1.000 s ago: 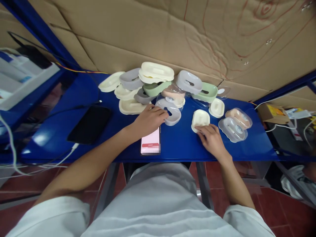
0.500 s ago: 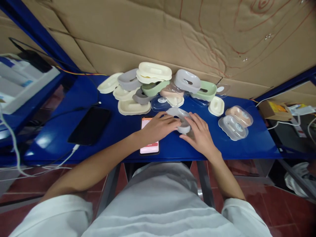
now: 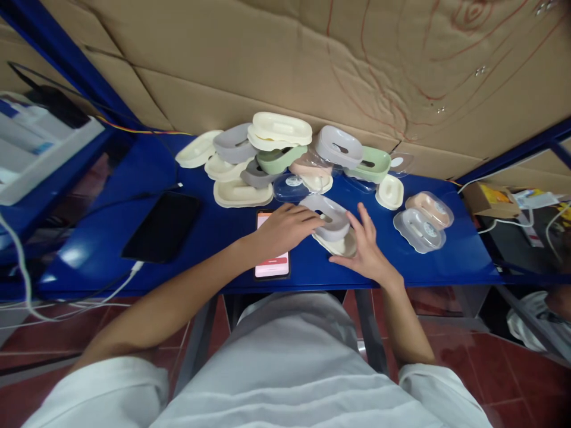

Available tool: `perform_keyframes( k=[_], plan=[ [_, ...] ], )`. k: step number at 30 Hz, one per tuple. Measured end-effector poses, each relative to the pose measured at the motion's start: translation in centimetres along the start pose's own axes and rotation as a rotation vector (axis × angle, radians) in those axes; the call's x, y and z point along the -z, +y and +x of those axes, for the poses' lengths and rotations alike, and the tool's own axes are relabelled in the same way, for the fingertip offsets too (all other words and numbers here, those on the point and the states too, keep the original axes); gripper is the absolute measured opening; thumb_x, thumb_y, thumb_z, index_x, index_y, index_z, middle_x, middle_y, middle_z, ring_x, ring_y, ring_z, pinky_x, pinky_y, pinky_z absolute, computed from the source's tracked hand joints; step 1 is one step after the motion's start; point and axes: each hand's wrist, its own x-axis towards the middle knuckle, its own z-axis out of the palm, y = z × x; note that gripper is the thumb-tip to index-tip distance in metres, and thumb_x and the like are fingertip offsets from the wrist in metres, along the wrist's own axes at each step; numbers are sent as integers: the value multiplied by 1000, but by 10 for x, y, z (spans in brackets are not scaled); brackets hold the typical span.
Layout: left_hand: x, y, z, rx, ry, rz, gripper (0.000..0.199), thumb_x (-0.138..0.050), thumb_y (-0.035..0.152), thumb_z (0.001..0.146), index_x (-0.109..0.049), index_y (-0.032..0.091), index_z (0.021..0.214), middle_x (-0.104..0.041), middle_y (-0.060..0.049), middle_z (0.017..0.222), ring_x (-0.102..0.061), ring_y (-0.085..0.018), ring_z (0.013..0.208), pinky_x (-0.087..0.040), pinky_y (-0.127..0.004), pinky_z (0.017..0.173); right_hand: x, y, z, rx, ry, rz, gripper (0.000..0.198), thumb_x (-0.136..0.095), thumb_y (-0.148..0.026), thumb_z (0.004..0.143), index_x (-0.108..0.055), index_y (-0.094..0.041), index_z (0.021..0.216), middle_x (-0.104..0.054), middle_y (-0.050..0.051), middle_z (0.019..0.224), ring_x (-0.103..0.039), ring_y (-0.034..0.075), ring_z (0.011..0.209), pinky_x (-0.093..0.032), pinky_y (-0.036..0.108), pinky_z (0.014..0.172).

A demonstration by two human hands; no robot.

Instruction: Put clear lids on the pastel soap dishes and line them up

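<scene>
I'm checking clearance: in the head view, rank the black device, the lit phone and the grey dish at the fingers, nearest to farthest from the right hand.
From the right hand:
1. Grey dish: at its fingertips.
2. Lit phone: to its left.
3. Black device: far left.

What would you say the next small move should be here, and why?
Probably ease the grey tray slightly towards the person, lining it up over the cream tray: the cream one juts out beneath its near edge, the left hand has fingers over the grey rim, and the right hand is spread open beside both.
</scene>
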Motion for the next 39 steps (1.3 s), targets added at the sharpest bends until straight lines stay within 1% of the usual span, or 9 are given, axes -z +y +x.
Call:
perform_keyframes(
  k=[3,9,13,18,22,25,31,34,39],
  plan=[
    [-5,8,4,-32,12,9,25,-56,22,111,-70,23,132,-78,-8,132,-72,-23,117,-47,-37,98,-1,-4,-6,-24,103,-60,116,-84,-63,89,-15,-33,178,-12,18,184,-24,47,168,-36,72,130],
    [-13,19,7,-134,29,18,37,-61,15,107,-64,20,144,-71,-11,146,-67,-26,130,-46,-39,108,-6,-17,-30,9,212,-35,44,-69,-38,105,-65,-34,149,-67,10,151,-60,36,147,-51,62,124],
    [-13,13,6,-140,-3,46,35,-64,13,104,-66,21,138,-67,-11,151,-60,-29,140,-42,-43,113,-12,-19,-44,-12,176,11,44,-70,-39,105,-65,-29,148,-67,12,151,-56,35,151,-51,63,125],
    [-11,4,-1,-204,-53,50,15,-70,18,102,-72,21,117,-75,-9,125,-64,-28,127,-39,-44,112,-10,-10,-42,17,87,-32,37,-65,-39,108,-68,-31,144,-67,9,155,-53,34,155,-37,69,131],
    [-7,0,-9,-194,-61,-1,13,-72,25,102,-73,20,115,-75,-8,117,-66,-27,116,-46,-42,102,6,9,-12,67,-38,-32,32,-63,-40,109,-73,-31,137,-59,6,164,-41,34,163,-30,71,132],
    [-4,-6,-10,-171,-24,-132,17,-69,34,106,-74,21,114,-76,-7,118,-70,-24,110,-52,-37,97,16,27,30,127,-25,48,32,-55,-39,112,-74,-32,136,-64,6,159,-50,31,157,-37,65,130],
    [2,-36,-4,190,74,34,38,-57,15,105,-67,20,142,-65,-16,151,-63,-34,138,-53,-52,113,-1,45,105,254,-28,174,46,-37,-29,115,-68,-29,149,-69,9,153,-59,26,149,-46,56,126],
    [0,-46,1,317,33,82,52,-69,15,98,-62,18,150,-58,-19,161,-56,-39,148,-50,-59,120,-10,40,110,230,-34,229,47,-35,-31,116,-65,-30,152,-69,7,153,-61,24,148,-48,54,126],
    [-5,-44,11,316,120,23,32,-63,24,107,-70,18,137,-71,-16,145,-66,-34,136,-56,-53,113,-10,35,105,172,48,192,47,-52,-44,113,-63,-27,156,-56,9,166,-52,27,157,-42,53,132]
  ],
)
